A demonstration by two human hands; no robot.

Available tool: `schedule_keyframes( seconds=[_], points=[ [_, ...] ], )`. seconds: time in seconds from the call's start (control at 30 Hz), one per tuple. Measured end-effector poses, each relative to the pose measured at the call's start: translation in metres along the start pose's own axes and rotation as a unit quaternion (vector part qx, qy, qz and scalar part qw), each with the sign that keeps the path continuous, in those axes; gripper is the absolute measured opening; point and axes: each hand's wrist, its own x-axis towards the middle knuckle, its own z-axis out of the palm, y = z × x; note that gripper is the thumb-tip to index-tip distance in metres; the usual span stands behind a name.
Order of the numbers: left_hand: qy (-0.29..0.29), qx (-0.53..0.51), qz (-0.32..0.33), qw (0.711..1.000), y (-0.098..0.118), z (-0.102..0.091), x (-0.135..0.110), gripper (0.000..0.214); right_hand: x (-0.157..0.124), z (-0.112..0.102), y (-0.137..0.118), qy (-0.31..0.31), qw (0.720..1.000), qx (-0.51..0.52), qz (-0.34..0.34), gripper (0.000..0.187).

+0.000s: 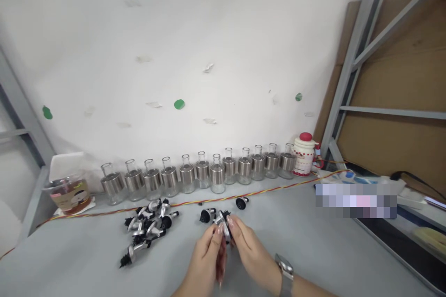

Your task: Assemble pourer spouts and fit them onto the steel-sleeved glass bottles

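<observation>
Near the front middle of the grey table, my left hand (208, 248) and my right hand (246, 246) close together on one silver and black bottle pourer (224, 226). Fingers of both hands cover part of it; its silver disc and black ribbed plug show between them. Just beyond my left fingertips lies another pourer (208, 215), and a further pourer (241, 202) rests to the right, past my right hand. Off to the left is a loose pile of several pourers (152, 228), pointing different ways.
A row of several glass bottles with metal sleeves (187, 178) stands along the wall, with open necks. A twisted red-yellow cord (272, 190) crosses in front. A jar (71, 196) is at the left, a white red-topped container (304, 157) at the right, beside a metal frame (343, 79).
</observation>
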Motion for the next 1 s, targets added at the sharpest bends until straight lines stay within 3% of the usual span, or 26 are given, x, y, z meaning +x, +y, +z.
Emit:
schedule_keyframes(
  seconds=[0.1,0.2,0.33,0.4,0.47,0.63,0.8,1.0],
  points=[
    [0.012,-0.029,-0.009,0.999,0.002,0.000,0.003,0.042,0.005,-0.003,0.002,-0.018,0.995,0.078,0.055,0.038],
    [0.043,-0.054,-0.021,0.997,0.003,-0.006,0.010,0.046,0.010,-0.008,0.007,-0.026,0.996,0.074,0.048,0.046],
    [0.108,-0.077,0.019,0.991,0.009,-0.025,0.021,0.046,0.012,-0.015,0.006,-0.028,0.999,-0.021,0.011,0.038],
    [0.147,-0.087,0.031,0.985,0.011,-0.034,0.025,0.046,0.013,-0.017,0.002,-0.031,0.995,-0.089,-0.043,0.017],
    [0.183,-0.100,0.034,0.977,0.012,-0.042,0.029,0.045,0.018,-0.017,-0.001,-0.033,0.984,-0.150,-0.094,0.017],
    [0.238,-0.138,0.022,0.961,0.004,-0.052,0.035,0.043,0.057,-0.004,0.007,-0.010,0.962,-0.254,-0.098,0.019],
    [0.246,-0.165,0.006,0.955,-0.001,-0.056,0.040,0.042,0.103,0.016,0.025,-0.083,0.955,-0.265,-0.107,0.016],
    [0.260,-0.185,-0.001,0.948,0.000,-0.059,0.044,0.044,0.127,0.025,0.038,-0.100,0.947,-0.291,-0.088,0.014]
  ],
)
